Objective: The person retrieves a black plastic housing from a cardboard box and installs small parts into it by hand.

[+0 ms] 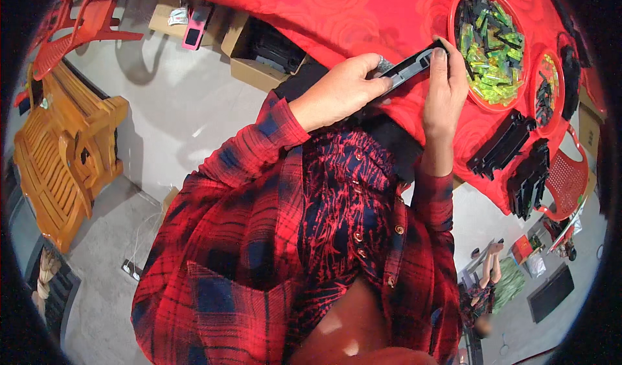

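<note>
Both of my hands hold a long black plastic housing (409, 68) with a greyish inner channel, tilted up to the right above the near edge of the red-covered table (363, 15). My left hand (343, 94) is closed around its lower left end, where something grey and textured shows by the fingers. At the upper right end, my right hand (447, 80) grips it, one fingertip lying over the top. Just right of this hand stands a round red basket (453, 16) full of small yellow-green and black plastic pieces (490, 47).
A smaller red basket (561, 86) with dark pieces stands farther right. Stacks of black plastic housings (502, 146) lie at the table's right edge. Cardboard boxes (256, 75) stand on the floor left of the table, beyond a wooden chair (65, 151). A person (483, 294) is at lower right.
</note>
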`<state>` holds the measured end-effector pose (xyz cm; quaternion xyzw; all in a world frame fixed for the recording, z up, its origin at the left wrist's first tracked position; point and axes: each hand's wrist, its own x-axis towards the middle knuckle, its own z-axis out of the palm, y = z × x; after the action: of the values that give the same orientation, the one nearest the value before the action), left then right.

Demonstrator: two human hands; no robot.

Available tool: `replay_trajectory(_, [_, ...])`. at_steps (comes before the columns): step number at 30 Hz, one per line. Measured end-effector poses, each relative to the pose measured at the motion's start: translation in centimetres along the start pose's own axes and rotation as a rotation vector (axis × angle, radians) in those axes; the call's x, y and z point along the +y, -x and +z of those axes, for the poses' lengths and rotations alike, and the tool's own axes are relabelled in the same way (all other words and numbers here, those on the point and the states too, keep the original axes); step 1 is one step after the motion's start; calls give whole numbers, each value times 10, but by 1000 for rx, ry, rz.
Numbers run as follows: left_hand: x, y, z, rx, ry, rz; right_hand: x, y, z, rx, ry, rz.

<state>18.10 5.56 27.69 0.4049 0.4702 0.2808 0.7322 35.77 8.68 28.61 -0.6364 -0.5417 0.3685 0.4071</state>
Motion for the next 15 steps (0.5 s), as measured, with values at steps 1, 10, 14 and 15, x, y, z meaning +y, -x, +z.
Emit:
replay_trajectory(1, [-1,-1,0,-45,114,-1,-1,-3,2,16,-8,-39])
replay_trajectory(10, [13,6,2,-76,359,-63,-1,-14,8,-60,-121,60])
replay_trajectory(14, [17,7,0,-107,324,-9,6,-15,6,-79,-232,112])
replay_trajectory(15, [19,8,0,-119,362,-52,7,-15,5,-94,-298,121])
